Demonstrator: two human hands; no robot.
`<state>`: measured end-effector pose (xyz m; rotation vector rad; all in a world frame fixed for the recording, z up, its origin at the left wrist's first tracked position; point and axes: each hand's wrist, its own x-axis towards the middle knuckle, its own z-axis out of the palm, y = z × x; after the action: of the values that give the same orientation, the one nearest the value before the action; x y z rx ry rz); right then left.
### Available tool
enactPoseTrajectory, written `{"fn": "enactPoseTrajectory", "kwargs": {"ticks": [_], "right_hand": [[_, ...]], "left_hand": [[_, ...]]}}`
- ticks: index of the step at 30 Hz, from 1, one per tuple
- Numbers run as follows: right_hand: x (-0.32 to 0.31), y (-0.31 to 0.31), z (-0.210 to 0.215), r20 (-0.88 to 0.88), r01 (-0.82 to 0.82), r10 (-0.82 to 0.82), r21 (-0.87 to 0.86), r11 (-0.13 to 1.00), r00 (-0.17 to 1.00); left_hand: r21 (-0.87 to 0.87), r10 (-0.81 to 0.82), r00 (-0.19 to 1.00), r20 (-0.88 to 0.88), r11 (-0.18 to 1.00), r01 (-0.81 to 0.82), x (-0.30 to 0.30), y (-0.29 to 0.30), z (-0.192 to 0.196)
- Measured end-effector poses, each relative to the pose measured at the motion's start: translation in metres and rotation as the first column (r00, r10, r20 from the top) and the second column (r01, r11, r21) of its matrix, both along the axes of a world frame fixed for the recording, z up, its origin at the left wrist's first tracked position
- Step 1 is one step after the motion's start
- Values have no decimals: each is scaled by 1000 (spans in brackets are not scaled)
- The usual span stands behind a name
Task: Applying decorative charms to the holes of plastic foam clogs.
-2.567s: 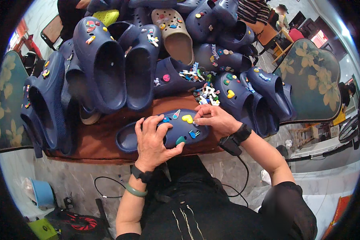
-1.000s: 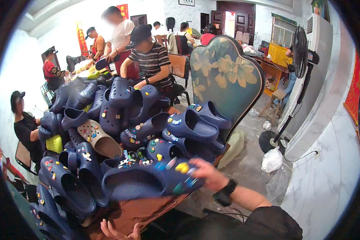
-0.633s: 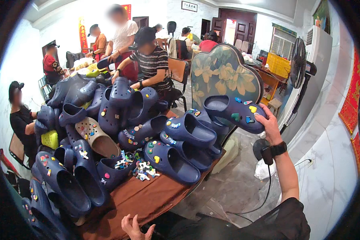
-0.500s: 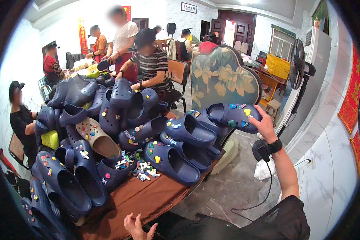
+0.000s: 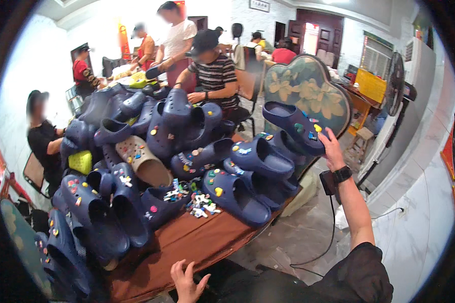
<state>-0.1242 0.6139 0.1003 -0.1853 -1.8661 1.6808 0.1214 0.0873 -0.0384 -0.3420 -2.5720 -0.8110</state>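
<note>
My right hand [image 5: 331,151] grips the toe end of a navy clog [image 5: 297,127] with colourful charms on its upper. This clog is held up beyond the table's right edge, tilted with its heel end up to the left. Low at the table's front edge, my left hand [image 5: 188,281] has its fingers apart and nothing in it. Between the hands, a navy clog with charms [image 5: 236,198] lies at the right side of the table, with more clogs stacked behind it. Small loose shoe charms [image 5: 201,204] lie in a heap beside it.
A tall pile of navy clogs [image 5: 159,126] covers the table's left and back, with one beige clog [image 5: 142,160] among them. The brown tablecloth [image 5: 187,237] shows in front. A floral padded chair back [image 5: 308,88] stands behind. A person in stripes [image 5: 215,76] works across the table.
The view has swung, so the scene sits further right. The held clog has tipped, its heel end rising and its toe end lowering. My left hand stays open near the table edge.
</note>
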Motion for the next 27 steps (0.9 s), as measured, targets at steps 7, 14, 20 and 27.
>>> {"fn": "enactPoseTrajectory", "kwargs": {"ticks": [7, 14, 20, 27], "right_hand": [[-31, -9, -66, 429, 48, -163, 266, 963, 888], [-16, -5, -56, 90, 182, -395, 779, 599, 914], [70, -157, 39, 151, -484, 460, 280, 829, 875], [-11, -300, 96, -155, -867, 901, -377, 325, 405]], "left_hand": [[-43, 33, 997, 67, 999, -30, 4, -12, -5], [-55, -60, 998, 22, 997, 61, -10, -61, 49], [-56, -181, 984, 9, 982, 181, -43, -60, 131], [-101, -526, 811, 254, 820, 564, -40, -24, 131]]}}
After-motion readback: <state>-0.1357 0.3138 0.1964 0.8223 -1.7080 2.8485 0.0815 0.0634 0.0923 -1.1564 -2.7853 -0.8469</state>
